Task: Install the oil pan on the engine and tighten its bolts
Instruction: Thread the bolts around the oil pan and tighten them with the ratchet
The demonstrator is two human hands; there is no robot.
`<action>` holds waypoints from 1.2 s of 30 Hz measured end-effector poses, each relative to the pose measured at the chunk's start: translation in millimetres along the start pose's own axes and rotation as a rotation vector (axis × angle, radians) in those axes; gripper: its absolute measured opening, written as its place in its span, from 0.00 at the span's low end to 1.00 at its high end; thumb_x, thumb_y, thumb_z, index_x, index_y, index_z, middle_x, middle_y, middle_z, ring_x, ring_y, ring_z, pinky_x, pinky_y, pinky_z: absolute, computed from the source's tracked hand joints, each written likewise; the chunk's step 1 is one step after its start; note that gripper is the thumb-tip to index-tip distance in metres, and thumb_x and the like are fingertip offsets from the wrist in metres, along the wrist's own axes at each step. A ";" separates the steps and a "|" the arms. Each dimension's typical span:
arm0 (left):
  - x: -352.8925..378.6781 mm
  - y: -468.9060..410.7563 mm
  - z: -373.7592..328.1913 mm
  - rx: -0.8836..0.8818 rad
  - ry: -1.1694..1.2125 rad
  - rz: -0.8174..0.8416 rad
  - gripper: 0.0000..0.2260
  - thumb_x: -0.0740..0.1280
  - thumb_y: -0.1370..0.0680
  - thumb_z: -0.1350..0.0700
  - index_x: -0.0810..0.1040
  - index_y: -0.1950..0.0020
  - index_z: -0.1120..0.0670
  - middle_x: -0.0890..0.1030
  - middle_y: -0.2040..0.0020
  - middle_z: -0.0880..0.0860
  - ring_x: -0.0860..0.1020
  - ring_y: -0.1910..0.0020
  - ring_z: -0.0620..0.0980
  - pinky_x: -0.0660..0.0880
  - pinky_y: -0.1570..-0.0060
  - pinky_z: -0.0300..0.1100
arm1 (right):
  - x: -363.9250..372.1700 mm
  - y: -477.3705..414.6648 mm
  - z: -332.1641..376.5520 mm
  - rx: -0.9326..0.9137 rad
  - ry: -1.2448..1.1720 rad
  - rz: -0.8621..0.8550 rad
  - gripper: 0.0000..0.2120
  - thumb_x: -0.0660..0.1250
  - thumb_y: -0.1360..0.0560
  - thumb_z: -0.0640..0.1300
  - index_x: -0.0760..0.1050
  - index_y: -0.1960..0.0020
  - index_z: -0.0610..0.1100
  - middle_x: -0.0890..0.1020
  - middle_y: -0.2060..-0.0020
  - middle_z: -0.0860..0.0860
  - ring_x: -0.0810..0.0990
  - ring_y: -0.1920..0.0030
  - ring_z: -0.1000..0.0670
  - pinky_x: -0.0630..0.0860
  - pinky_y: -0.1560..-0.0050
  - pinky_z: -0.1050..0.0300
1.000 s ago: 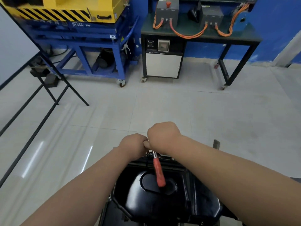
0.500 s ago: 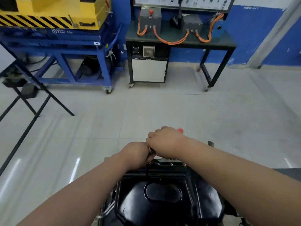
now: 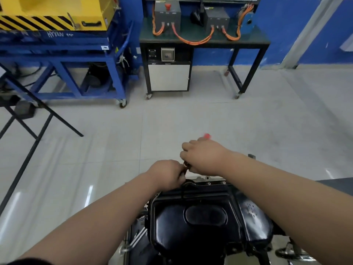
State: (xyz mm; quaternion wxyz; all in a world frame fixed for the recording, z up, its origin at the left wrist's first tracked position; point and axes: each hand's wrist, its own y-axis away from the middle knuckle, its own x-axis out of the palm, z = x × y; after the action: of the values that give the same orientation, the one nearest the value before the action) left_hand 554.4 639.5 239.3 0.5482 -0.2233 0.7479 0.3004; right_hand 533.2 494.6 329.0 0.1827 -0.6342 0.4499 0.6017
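- The red-handled ratchet [image 3: 206,135] is gripped by the right hand [image 3: 205,157], handle pointing upper right.
- Its head is pinched by the left hand [image 3: 168,174] at the far rim of the oil pan [image 3: 206,226].

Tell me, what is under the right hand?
A red-handled wrench: its red end pokes out past the right hand, and its metal head shows beside the left hand. The rest of it is covered.
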 end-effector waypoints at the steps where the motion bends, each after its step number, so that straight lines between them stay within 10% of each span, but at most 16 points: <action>1: -0.5 1.2 0.5 -0.028 0.009 0.003 0.15 0.58 0.25 0.44 0.65 0.67 0.51 0.79 0.63 0.53 0.76 0.63 0.55 0.66 0.67 0.41 | 0.4 -1.7 4.5 0.033 0.003 0.010 0.13 0.59 0.23 0.53 0.74 0.49 0.46 0.76 0.50 0.47 0.77 0.52 0.45 0.67 0.53 0.52; 5: -1.0 -0.8 1.2 -0.099 0.029 0.062 0.10 0.59 0.25 0.49 0.74 0.61 0.52 0.81 0.56 0.54 0.78 0.57 0.56 0.67 0.64 0.40 | 5.4 -11.4 25.0 0.264 -0.139 0.146 0.20 0.54 0.24 0.60 0.69 0.66 0.48 0.76 0.64 0.49 0.69 0.70 0.48 0.61 0.69 0.58; 11: 0.8 0.8 0.3 0.059 -0.034 -0.005 0.15 0.56 0.21 0.49 0.75 0.57 0.57 0.80 0.57 0.58 0.77 0.59 0.58 0.64 0.67 0.42 | -2.8 -6.9 1.7 -0.078 -0.008 0.023 0.12 0.60 0.24 0.49 0.72 0.44 0.45 0.74 0.48 0.47 0.76 0.50 0.44 0.68 0.55 0.52; 17: -4.4 -1.6 4.2 -0.065 -0.022 0.132 0.13 0.56 0.25 0.51 0.67 0.68 0.53 0.77 0.63 0.55 0.72 0.65 0.55 0.63 0.70 0.40 | 9.7 -8.8 23.6 0.337 -0.191 0.126 0.25 0.54 0.25 0.66 0.67 0.68 0.47 0.68 0.71 0.52 0.66 0.71 0.49 0.57 0.73 0.59; 23: 4.7 -1.6 1.5 0.041 -0.059 0.025 0.14 0.54 0.21 0.50 0.67 0.64 0.54 0.78 0.61 0.57 0.75 0.63 0.57 0.63 0.68 0.42 | 7.3 -4.1 2.3 -0.032 -0.040 -0.042 0.11 0.58 0.22 0.49 0.72 0.44 0.46 0.74 0.48 0.48 0.76 0.49 0.46 0.67 0.60 0.54; 29: 2.3 -7.0 7.2 -0.039 -0.078 0.140 0.12 0.57 0.25 0.51 0.73 0.62 0.55 0.81 0.58 0.55 0.74 0.63 0.55 0.67 0.66 0.42 | 10.6 -7.7 28.3 0.312 -0.176 0.117 0.19 0.55 0.24 0.61 0.77 0.55 0.49 0.74 0.63 0.51 0.74 0.63 0.46 0.62 0.66 0.58; 36: 4.7 -2.2 -0.2 0.031 -0.100 0.044 0.15 0.52 0.22 0.48 0.69 0.64 0.53 0.79 0.59 0.55 0.75 0.63 0.55 0.64 0.68 0.42 | 3.2 0.1 12.3 0.054 -0.034 0.008 0.11 0.59 0.23 0.52 0.74 0.47 0.46 0.76 0.51 0.48 0.76 0.53 0.45 0.66 0.56 0.53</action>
State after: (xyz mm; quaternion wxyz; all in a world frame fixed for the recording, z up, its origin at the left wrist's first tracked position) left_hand 554.4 637.8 234.4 0.5815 -0.1832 0.7288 0.3115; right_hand 525.4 502.9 323.4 0.2051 -0.6170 0.4653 0.6006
